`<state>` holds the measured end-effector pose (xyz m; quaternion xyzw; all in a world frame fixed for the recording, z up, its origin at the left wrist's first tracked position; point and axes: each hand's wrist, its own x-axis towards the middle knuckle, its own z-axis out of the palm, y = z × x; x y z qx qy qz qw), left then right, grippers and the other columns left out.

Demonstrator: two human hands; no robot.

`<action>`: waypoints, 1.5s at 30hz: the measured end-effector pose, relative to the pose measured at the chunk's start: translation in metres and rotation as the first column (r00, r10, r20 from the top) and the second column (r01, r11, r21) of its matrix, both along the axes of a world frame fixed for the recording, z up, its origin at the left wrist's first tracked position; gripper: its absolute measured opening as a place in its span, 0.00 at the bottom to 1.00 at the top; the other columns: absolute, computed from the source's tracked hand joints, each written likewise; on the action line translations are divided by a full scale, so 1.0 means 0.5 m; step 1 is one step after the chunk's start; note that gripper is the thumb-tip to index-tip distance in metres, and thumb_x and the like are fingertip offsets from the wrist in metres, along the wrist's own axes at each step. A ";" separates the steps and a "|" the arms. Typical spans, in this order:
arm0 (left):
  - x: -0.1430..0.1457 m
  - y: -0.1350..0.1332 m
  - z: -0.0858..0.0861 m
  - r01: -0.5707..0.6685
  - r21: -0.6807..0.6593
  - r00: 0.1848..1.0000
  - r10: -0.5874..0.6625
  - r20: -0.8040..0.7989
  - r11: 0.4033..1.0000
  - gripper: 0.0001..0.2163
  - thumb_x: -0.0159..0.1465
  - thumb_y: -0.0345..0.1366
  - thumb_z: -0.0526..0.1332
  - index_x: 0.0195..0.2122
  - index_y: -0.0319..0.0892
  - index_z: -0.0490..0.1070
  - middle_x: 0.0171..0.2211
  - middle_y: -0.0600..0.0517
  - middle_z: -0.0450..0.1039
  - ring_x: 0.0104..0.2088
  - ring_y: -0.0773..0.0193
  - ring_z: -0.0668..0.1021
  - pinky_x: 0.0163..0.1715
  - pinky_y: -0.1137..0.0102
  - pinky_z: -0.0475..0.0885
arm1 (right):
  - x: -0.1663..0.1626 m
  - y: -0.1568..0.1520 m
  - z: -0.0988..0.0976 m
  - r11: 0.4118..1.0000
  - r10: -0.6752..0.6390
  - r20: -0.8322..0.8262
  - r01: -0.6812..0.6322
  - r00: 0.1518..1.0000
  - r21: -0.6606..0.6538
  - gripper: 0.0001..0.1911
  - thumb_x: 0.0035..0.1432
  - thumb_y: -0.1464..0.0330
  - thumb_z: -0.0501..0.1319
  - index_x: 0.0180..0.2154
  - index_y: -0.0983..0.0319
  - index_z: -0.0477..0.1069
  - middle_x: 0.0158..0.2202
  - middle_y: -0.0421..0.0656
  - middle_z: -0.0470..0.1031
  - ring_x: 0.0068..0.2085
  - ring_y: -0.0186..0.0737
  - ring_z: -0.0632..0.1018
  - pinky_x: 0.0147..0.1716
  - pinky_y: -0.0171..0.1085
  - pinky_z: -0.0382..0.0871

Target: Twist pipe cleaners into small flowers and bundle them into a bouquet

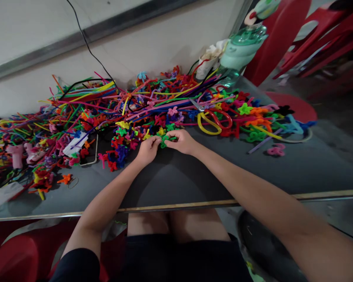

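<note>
Between my two hands is a green pipe-cleaner flower (164, 141), its looped petals showing in the gap. My left hand (148, 150) pinches it from the left with fingers curled. From the right, the fingertips of my right hand (181, 142) close on its other side. Just behind them lie small pipe-cleaner flowers in yellow, pink and green, among them a pink flower (172, 111). A blue bunch of pipe cleaners (122, 153) sits left of my left hand. Scissors with red and yellow handles (209, 124) rest beyond my right hand.
Heaps of loose pipe cleaners (85, 94) run along the wall. A teal water bottle (238, 51) and a white cup (206, 67) stand at the back right. A phone-like frame (95, 150) lies left. The dark table (176, 182) ends at its front edge near my lap.
</note>
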<state>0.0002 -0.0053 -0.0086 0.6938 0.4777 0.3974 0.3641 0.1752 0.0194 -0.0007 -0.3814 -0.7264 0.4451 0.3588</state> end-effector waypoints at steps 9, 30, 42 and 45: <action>-0.002 0.000 0.008 -0.114 -0.039 0.991 0.117 0.070 0.993 0.07 0.60 0.38 0.62 0.32 0.40 0.73 0.25 0.55 0.73 0.21 0.71 0.72 0.25 0.74 0.66 | 0.000 0.002 -0.007 0.993 -0.090 0.028 0.088 0.996 0.076 0.18 0.51 0.57 0.60 0.20 0.63 0.63 0.19 0.35 0.57 0.23 0.28 0.58 0.24 0.34 0.50; 0.000 -0.006 0.020 0.114 -0.232 0.838 0.032 0.545 0.966 0.18 0.49 0.50 0.71 0.26 0.40 0.74 0.17 0.56 0.70 0.18 0.72 0.72 0.21 0.76 0.68 | 0.005 0.004 0.004 0.907 0.142 -0.377 -0.272 0.915 -0.321 0.23 0.53 0.50 0.63 0.24 0.63 0.67 0.17 0.35 0.60 0.18 0.28 0.64 0.16 0.31 0.52; -0.008 -0.036 0.088 0.876 -0.423 0.482 -0.419 0.769 0.232 0.42 0.48 0.68 0.57 0.49 0.32 0.74 0.52 0.31 0.72 0.47 0.43 0.78 0.47 0.57 0.72 | 0.004 0.023 0.008 0.690 0.584 -0.211 -0.616 0.784 -0.379 0.26 0.50 0.48 0.66 0.28 0.67 0.74 0.19 0.37 0.68 0.22 0.26 0.65 0.21 0.29 0.57; 0.013 -0.054 0.090 0.864 -0.443 0.502 -0.337 0.796 0.241 0.45 0.51 0.69 0.50 0.55 0.34 0.69 0.58 0.32 0.66 0.58 0.42 0.71 0.49 0.58 0.71 | 0.007 0.021 0.019 0.682 0.604 -0.193 -0.626 0.774 -0.378 0.27 0.49 0.47 0.65 0.30 0.68 0.75 0.24 0.39 0.73 0.25 0.28 0.68 0.24 0.30 0.60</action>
